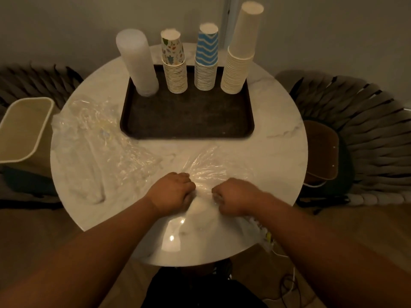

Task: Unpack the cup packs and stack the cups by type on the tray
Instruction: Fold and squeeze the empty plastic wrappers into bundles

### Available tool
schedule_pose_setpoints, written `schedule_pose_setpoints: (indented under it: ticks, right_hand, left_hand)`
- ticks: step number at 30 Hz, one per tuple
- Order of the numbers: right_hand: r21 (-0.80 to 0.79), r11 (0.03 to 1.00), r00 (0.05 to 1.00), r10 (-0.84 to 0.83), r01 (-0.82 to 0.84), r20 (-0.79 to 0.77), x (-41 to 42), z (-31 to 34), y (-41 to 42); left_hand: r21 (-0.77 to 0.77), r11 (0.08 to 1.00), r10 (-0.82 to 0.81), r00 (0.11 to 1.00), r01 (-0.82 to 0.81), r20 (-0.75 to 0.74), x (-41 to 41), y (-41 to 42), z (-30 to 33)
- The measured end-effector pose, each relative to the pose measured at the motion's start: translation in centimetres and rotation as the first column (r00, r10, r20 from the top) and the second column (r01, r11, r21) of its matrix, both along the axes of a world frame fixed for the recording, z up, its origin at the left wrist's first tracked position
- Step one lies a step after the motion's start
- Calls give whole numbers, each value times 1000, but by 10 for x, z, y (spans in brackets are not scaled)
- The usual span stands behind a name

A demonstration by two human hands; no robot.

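A dark tray [186, 121] lies at the back of the round table. Along its far edge stand several upside-down stacks: frosted clear cups [138, 63], leaf-patterned cups [174, 65], blue wavy-striped cups [206, 61] and tall plain cream cups [240, 54]. Near the table's front edge my left hand [172, 191] and my right hand [233, 196] both grip a crinkled clear plastic wrapper [206, 172], fingers curled into it, knuckles up. The wrapper fans out beyond my hands toward the tray.
More empty clear wrapping [95, 134] is spread over the table's left side. A cream waste bin [24, 132] stands left of the marble table [278, 121]. Woven chairs flank the table, the right one [355, 130] holding a brown item.
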State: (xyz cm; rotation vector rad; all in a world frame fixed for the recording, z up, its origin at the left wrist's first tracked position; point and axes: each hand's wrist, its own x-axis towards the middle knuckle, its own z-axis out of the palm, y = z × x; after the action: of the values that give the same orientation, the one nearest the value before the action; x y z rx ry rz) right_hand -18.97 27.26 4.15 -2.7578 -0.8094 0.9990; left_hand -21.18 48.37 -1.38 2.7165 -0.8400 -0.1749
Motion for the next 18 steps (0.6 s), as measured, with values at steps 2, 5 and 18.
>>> schedule_pose_setpoints:
  ticks: [2, 5, 18]
  right_hand:
    - [11, 998, 998, -55, 55, -12, 27, 18, -3]
    - [30, 987, 975, -161, 159, 153, 66, 34, -4]
    - [208, 972, 883, -5, -104, 469, 35, -36, 1]
  left_hand:
    - [-131, 978, 144, 982, -160, -121, 2, 0, 7]
    - [-203, 879, 365, 882, -432, -297, 8, -2, 12]
    - [-46, 764, 610, 744, -643, -274, 33, -25, -3]
